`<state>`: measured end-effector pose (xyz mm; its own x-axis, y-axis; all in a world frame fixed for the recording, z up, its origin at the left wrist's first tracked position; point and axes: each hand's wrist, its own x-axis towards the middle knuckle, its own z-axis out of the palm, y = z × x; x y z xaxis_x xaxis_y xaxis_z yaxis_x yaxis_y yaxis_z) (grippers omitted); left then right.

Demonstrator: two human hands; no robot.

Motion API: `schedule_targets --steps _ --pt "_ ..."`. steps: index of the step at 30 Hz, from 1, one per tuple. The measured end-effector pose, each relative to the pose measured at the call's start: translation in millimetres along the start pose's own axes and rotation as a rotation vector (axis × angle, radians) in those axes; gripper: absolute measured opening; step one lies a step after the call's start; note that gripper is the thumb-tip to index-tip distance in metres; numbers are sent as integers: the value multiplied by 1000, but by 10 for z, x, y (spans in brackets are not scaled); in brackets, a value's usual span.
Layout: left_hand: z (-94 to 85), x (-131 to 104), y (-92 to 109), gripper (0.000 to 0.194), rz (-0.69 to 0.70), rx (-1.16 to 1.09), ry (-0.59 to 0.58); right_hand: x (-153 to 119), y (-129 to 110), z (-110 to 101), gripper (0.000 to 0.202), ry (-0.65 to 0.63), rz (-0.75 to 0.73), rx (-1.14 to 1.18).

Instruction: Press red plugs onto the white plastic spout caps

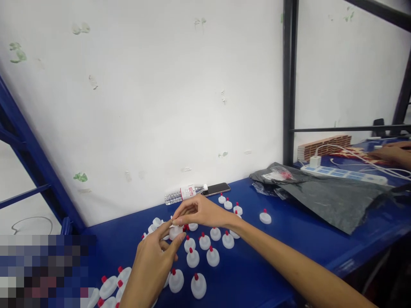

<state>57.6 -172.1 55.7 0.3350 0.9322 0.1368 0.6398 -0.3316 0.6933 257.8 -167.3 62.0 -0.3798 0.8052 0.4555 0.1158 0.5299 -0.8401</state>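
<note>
My left hand (156,252) is closed around a small squat white plastic bottle (175,232), thumb on one side and fingers on the other. Above it, my right hand (204,211) has thumb and fingertips pinched together at the bottle's top; what they grip there is hidden. Around both hands, on the blue table (244,265), stand several similar white bottles with red caps, such as one bottle (198,286) near the front and another bottle (212,257) below my right wrist. More bottles lie partly behind my left hand and forearm.
A clear water bottle (184,193) lies by the wall beside a phone (216,189). At the right are a grey plastic bag (327,199), a white power strip (345,174) and cables. Another person's hand (391,153) is at the far right. A dark post (289,85) rises behind.
</note>
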Motion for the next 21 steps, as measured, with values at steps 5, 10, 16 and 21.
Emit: schedule_targets --steps 5,10,16,21 --pt "12 12 -3 84 -4 -89 5 2 -19 -6 35 42 8 -77" --pt "-19 17 -2 81 18 -75 96 -20 -70 -261 23 175 89 -339" --pt "-14 -72 105 57 59 -112 204 -73 179 -551 21 219 426 -776" --pt "15 -103 138 60 67 -115 240 -81 377 -558 31 95 586 -919"
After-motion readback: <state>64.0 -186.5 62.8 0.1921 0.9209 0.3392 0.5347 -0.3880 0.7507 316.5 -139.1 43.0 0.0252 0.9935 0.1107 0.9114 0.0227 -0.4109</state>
